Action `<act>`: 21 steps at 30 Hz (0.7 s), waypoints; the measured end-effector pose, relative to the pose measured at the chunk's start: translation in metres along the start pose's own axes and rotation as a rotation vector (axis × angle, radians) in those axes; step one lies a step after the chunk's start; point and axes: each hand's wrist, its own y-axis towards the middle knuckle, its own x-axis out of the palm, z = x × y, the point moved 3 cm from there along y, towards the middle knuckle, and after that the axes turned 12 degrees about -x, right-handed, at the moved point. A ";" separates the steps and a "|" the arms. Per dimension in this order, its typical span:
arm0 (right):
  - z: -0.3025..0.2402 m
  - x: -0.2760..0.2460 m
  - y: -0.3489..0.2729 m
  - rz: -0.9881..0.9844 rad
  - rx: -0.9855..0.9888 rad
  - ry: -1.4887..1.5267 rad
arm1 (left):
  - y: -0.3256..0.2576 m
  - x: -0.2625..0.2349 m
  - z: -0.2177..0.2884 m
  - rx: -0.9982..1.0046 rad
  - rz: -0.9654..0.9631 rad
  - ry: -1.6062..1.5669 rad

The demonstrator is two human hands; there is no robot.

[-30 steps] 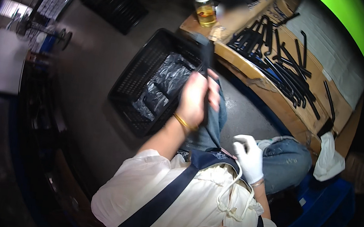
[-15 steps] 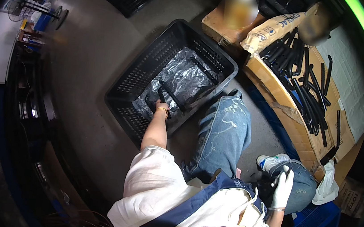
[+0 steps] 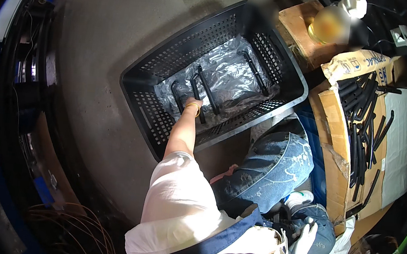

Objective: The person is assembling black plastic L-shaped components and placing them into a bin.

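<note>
Black tube (image 3: 194, 87) – probably light, stiff, best held mid-length – left hand (image 3: 194, 104) wraps fingers around it; right hand's (image 3: 304, 240) fingers, I cannot tell.

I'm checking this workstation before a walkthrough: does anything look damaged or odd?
The cardboard box looks torn along its left side, where the edge is ragged. Also, the right hand is gloved while the left hand is bare, an odd mismatch.
</note>
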 end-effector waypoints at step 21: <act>-0.021 0.012 0.010 -0.040 0.051 -0.112 | -0.061 0.013 0.056 0.207 0.095 0.564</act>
